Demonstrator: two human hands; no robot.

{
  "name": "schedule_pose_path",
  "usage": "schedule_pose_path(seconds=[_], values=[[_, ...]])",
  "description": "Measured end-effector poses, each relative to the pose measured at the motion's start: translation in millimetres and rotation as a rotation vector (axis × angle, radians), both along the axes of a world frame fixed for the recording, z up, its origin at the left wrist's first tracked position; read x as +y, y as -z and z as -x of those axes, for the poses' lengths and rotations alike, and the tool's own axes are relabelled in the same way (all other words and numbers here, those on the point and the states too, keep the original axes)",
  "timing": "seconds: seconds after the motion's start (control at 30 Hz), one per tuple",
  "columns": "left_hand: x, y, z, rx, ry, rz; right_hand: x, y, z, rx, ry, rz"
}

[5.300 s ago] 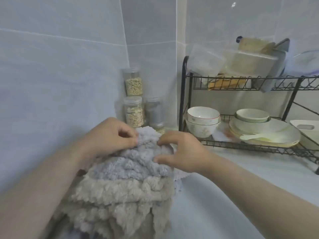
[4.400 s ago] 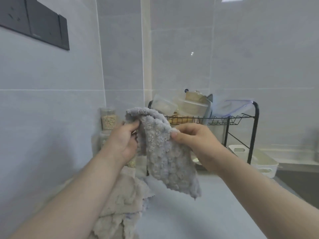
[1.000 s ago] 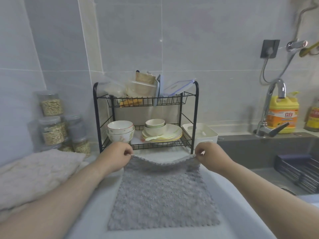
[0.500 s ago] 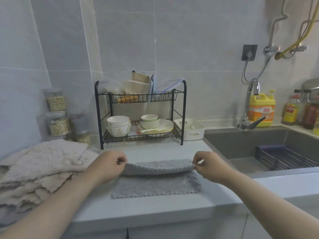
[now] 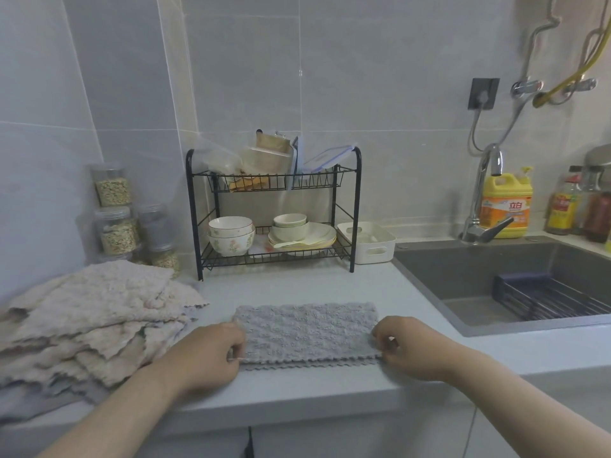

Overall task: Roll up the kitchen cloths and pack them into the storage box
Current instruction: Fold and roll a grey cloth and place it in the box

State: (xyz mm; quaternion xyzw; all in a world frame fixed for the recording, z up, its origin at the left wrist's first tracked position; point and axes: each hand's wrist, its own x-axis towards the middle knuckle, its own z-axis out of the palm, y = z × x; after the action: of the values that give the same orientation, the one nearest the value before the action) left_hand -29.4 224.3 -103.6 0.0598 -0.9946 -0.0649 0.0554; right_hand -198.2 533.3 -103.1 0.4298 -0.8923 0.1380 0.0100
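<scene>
Where the counter (image 5: 297,282) runs in front of the dish rack (image 5: 274,209), I see the grey cloth (image 5: 307,328) lying folded double, my left hand (image 5: 205,355) pinching its left end, my right hand (image 5: 410,345) pinching its right end. The white box (image 5: 367,241) stands just right of the rack; the cloth pile (image 5: 96,312) lies to the rack's left.

1. Left hand (image 5: 211,355): back of the hand up, fingers curled in, thumb and fingertips pinching the left end of the grey cloth (image 5: 307,328).
2. Right hand (image 5: 413,348): pretty much the mirror image, fingers curled, pinching the right end at its near corner.
3. Both forearms are bare, coming in from the bottom corners and angling toward each other, wrists low and roughly straight.
</scene>
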Motion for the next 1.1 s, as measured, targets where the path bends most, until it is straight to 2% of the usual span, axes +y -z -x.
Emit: schedule_pose_path(seconds=[0.17, 0.3, 0.33, 0.43, 0.53, 0.7, 0.77, 0.83, 0.87, 0.9, 0.97, 1.03, 1.1], values=[[6, -12, -7, -0.010, 0.020, -0.034, 5, -7, 1, -0.066, -0.012, 0.001], [11, -37, 9, 0.237, -0.027, -0.150, -11, -19, 4, 0.042, 0.059, 0.113], [11, -37, 17, 0.215, -0.033, -0.153, -21, -19, 4, 0.054, 0.069, 0.093], [18, -15, 37, -0.009, -0.026, -0.210, -54, -8, -1, 0.011, 0.024, 0.000], [15, 12, 43, -0.166, -0.044, -0.123, -68, 6, 0, -0.002, -0.009, -0.146], [8, 18, 47, -0.173, -0.023, -0.053, -68, 15, 9, -0.030, 0.012, -0.199], [9, 18, 47, -0.180, -0.019, -0.055, -68, 13, 7, -0.105, 0.013, -0.125], [10, 15, 45, -0.168, -0.038, -0.043, -66, 8, 6, -0.214, 0.143, 0.143], [14, 11, 44, -0.134, -0.046, -0.028, -64, 5, 9, -0.201, 0.286, 0.264], [20, 8, 46, -0.080, -0.038, -0.012, -61, 3, 14, -0.141, 0.437, 0.296], [40, -1, 50, 0.028, 0.030, -0.007, -58, 2, 23, -0.080, 0.622, 0.107], [61, -3, 55, 0.013, 0.100, -0.023, -60, -1, 26, -0.149, 0.635, -0.035], [71, 4, 60, -0.075, 0.082, -0.023, -65, -4, 26, -0.231, 0.583, -0.040]])
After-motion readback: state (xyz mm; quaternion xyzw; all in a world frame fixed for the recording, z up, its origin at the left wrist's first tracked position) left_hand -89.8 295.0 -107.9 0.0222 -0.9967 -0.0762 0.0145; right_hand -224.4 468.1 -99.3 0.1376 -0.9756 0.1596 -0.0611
